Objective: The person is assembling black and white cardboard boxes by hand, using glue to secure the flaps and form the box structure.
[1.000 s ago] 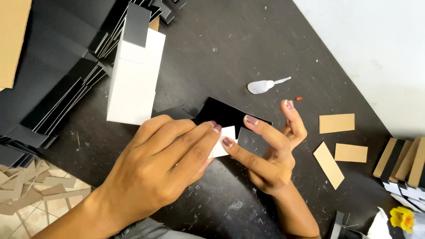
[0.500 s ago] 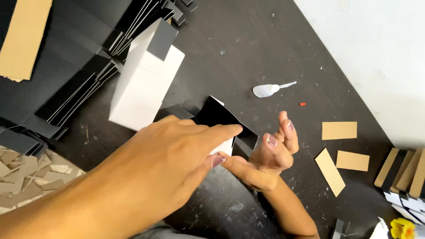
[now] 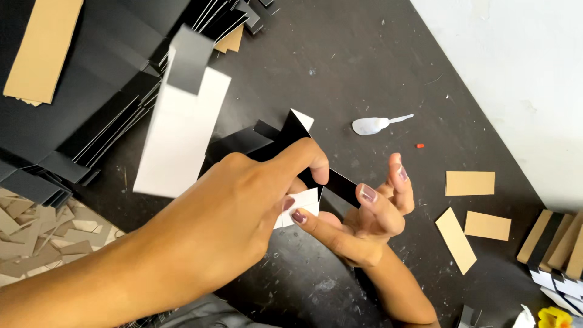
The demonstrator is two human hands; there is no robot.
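A black card piece [image 3: 293, 135] with a white underside is held up above the dark table [image 3: 340, 54], partly folded. My left hand [image 3: 243, 218] reaches in from the lower left and pinches the piece from above between thumb and fingers. My right hand [image 3: 370, 222] sits under it, palm up. Its index finger presses against the white flap [image 3: 305, 201] and its middle finger touches the black strip. Much of the piece is hidden behind my left hand.
A tall white stack [image 3: 182, 133] stands just left of the hands, and piles of flat black cards [image 3: 91, 121] lie behind it. A small white glue bottle [image 3: 371, 125] and its red cap [image 3: 419, 146] lie to the right. Brown card strips [image 3: 470, 183] lie further right, cardboard scraps [image 3: 36, 237] at lower left.
The card piece lay flat under both hands. My left hand has since closed over it and lifted it, and it now stands folded up, with my right hand turned palm up beneath.
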